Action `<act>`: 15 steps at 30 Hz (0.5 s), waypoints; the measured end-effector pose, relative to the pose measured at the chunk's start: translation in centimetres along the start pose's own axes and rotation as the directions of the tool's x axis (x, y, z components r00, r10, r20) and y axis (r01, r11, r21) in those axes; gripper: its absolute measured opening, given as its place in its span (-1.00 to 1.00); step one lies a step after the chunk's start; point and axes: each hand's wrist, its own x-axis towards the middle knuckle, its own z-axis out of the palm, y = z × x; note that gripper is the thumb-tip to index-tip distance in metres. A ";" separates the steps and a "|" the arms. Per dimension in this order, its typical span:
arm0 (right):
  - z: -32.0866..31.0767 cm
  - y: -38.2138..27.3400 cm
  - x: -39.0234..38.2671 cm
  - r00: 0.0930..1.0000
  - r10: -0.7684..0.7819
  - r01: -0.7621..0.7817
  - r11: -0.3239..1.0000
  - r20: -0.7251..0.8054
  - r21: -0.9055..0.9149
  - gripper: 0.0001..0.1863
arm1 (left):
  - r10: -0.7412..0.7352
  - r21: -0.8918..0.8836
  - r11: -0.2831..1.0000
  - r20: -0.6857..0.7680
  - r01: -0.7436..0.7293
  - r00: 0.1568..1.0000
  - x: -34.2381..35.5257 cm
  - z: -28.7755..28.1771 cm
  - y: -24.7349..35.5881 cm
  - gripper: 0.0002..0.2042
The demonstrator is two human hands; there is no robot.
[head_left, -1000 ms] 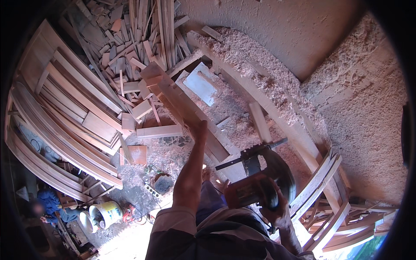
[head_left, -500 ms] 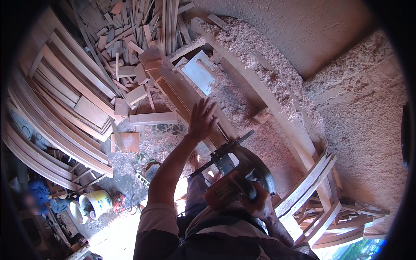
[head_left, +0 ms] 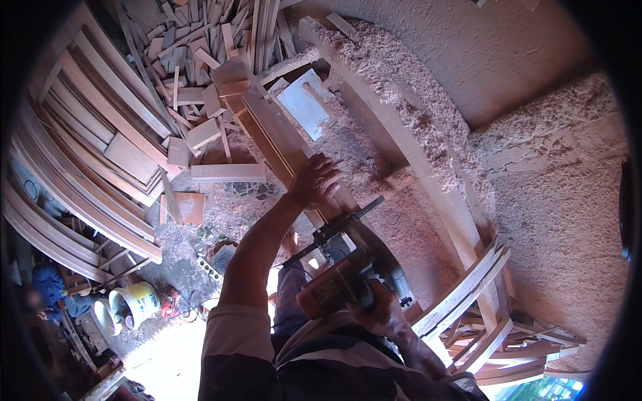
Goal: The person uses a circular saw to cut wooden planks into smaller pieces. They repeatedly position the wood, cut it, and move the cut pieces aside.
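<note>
A long wooden board with a groove along it runs from the wood pile down toward my body. My left hand lies across the board ahead of the saw, its fingers bent and drawn together over the board's far edge. A short thin dark tip sticks out beside those fingers; I cannot tell what it is. At the near end of the board sits a circular saw with a dark blade guard, its base plate against the wood. My right hand is wrapped around the saw's rear handle. The blade itself is hidden.
Long curved wooden mouldings are stacked at the left. Offcuts are heaped at the back. A shavings-covered beam runs along the right, with curved strips nearby. Buckets and a crouching person are at lower left.
My left hand has gone from spread fingers to bent ones over the board, slightly nearer the saw. The saw and right hand appear a little further left as the whole view shifts.
</note>
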 end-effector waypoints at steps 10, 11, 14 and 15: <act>0.1 0.7 0.0 0.998 -0.045 0.047 0.998 -0.054 0.034 -0.32 | 0.008 0.024 1.000 -0.001 -0.008 1.000 0.9 -0.6 0.3 -0.71; 0.1 0.3 -0.1 0.999 -0.009 0.010 0.999 -0.050 0.036 -0.30 | 0.011 0.024 1.000 -0.003 -0.011 1.000 0.8 -0.6 0.2 -0.71; 0.3 -0.3 0.0 0.996 0.092 -0.091 0.995 -0.015 0.044 -0.37 | 0.015 0.015 1.000 -0.004 -0.015 1.000 0.7 -0.7 0.2 -0.72; 0.3 -0.4 0.0 0.992 0.123 -0.123 0.991 0.002 0.045 -0.41 | 0.013 0.011 1.000 -0.004 -0.013 1.000 0.7 -0.8 0.3 -0.72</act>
